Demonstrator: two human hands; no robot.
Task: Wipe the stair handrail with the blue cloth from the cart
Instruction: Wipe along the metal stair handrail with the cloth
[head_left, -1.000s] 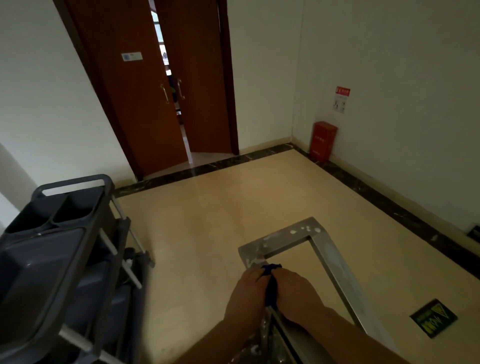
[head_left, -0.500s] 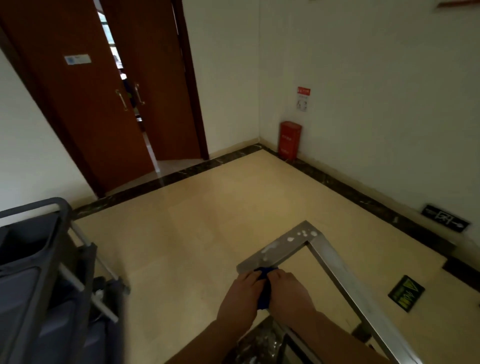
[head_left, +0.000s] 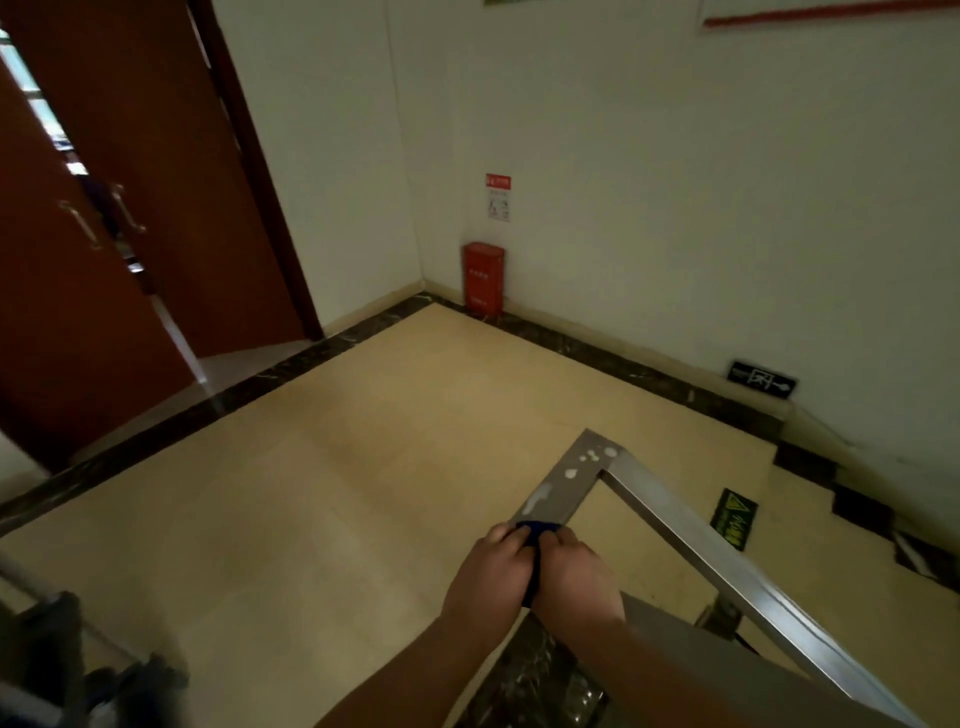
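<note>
— Hands first: how many, and what are they doing?

— Two. The left hand (head_left: 491, 574) and the right hand (head_left: 574, 577) are pressed side by side, both closed down on one blue cloth (head_left: 535, 535), which shows only as a dark blue strip between them and a small fold past the fingertips.

— Where is the cloth on the rail?

— On the near end of the short flat run of the one handrail (head_left: 566, 480), just short of its corner. From that corner a second run goes down to the right, toward the lower right edge.

— Anything on the metal ahead of the cloth?

— White blotches (head_left: 584, 460), several, between the cloth and the corner. The exact number is hard to tell.

— And the cart?

— Only a blurred dark piece of the cart (head_left: 47, 654) at the lower left corner, well apart from the hands.

— What else is around?

— Two brown door leaves (head_left: 156, 208), ajar, with two handles. One red box (head_left: 484, 285) on the floor against the far wall, one notice (head_left: 498, 197) above it. One dark sign (head_left: 762, 380) low on the right wall, one dark floor sticker (head_left: 735, 525) beyond the sloping rail. Nothing lies between hands and corner except the blotches.
</note>
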